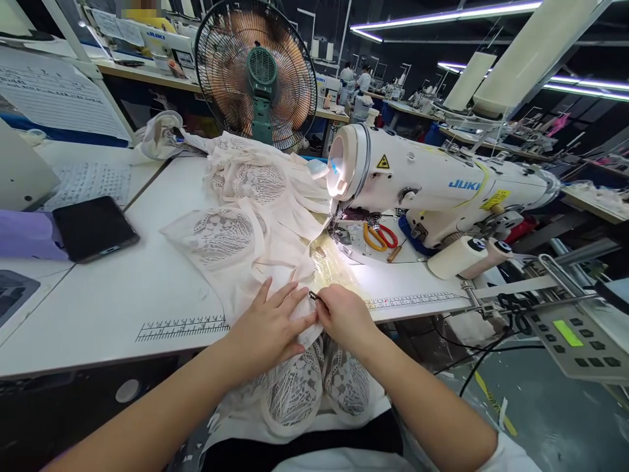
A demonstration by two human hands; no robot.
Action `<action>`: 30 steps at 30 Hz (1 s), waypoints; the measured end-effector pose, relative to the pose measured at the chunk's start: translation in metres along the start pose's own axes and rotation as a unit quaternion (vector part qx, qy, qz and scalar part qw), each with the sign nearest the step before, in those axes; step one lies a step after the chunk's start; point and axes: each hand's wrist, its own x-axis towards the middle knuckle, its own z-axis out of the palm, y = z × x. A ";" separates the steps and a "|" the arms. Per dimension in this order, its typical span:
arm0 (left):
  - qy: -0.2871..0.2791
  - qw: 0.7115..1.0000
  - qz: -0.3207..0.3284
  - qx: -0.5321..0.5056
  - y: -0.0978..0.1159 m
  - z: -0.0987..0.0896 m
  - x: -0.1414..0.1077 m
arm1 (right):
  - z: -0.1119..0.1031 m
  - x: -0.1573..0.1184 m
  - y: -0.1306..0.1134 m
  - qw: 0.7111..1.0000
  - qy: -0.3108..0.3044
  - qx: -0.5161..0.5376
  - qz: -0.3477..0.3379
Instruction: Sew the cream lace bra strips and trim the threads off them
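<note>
White lace garments [223, 233] lie across the sewing table, and more lace cups [295, 390] hang over its front edge onto the lap. My left hand [272, 324] rests flat with fingers spread on the white fabric at the edge. Close beside it, my right hand [344, 314] is closed around a small dark metal tool [313, 295], whose tip points left over the cloth; most of the tool is hidden in the fist. Just behind the hands, the needle area of the white sewing machine [422, 177] is lit, with fabric reaching up to it.
Scissors with orange and red handles [376, 237] lie under the machine arm. Thread cones [457, 257] and a control panel [574, 337] are at the right. A black phone [95, 228] lies left. A large fan [258, 72] stands behind the table. People [363, 82] sit far back.
</note>
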 end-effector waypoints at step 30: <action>-0.006 1.000 -0.021 -0.004 0.008 -0.013 0.007 | -0.017 -0.020 0.013 0.997 -0.060 -0.038 -0.014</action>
